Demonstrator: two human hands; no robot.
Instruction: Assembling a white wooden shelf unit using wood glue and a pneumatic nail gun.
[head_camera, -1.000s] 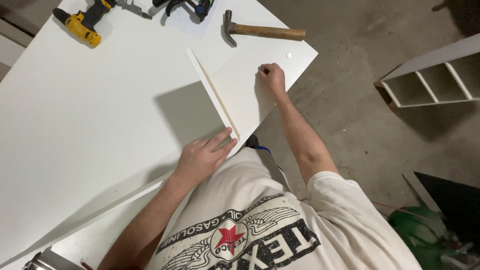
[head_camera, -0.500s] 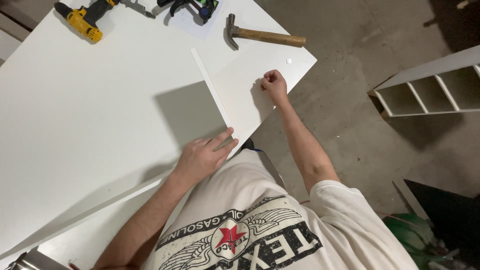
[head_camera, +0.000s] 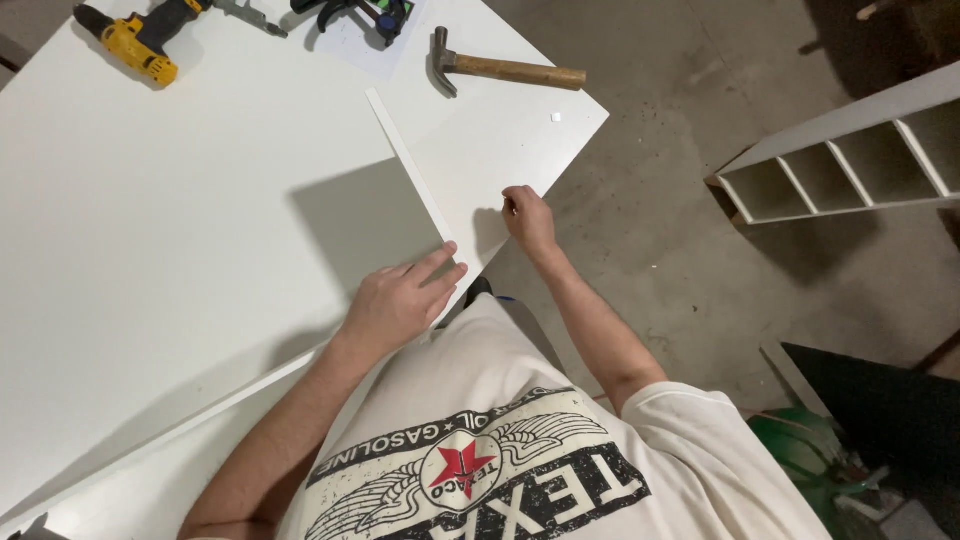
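Observation:
A thin white board (head_camera: 405, 160) stands on edge across a large white panel (head_camera: 180, 230) and casts a shadow to its left. My left hand (head_camera: 400, 302) grips the board's near end, with the index finger laid along its top. My right hand (head_camera: 528, 218) rests on the panel to the right of the board, close to the panel's right edge. Its fingertips are pinched together against the surface, and I cannot see whether anything small is between them.
A hammer (head_camera: 510, 70), a yellow drill (head_camera: 135, 45) and a dark clamp (head_camera: 360, 15) lie at the panel's far end. A tiny white bit (head_camera: 556, 117) lies near the far right corner. A white cubby shelf unit (head_camera: 850, 160) lies on the concrete floor at right, and a green object (head_camera: 810, 460) sits near my right side.
My right hand has slid toward me along the panel's right edge. My left hand stays at the board's near end.

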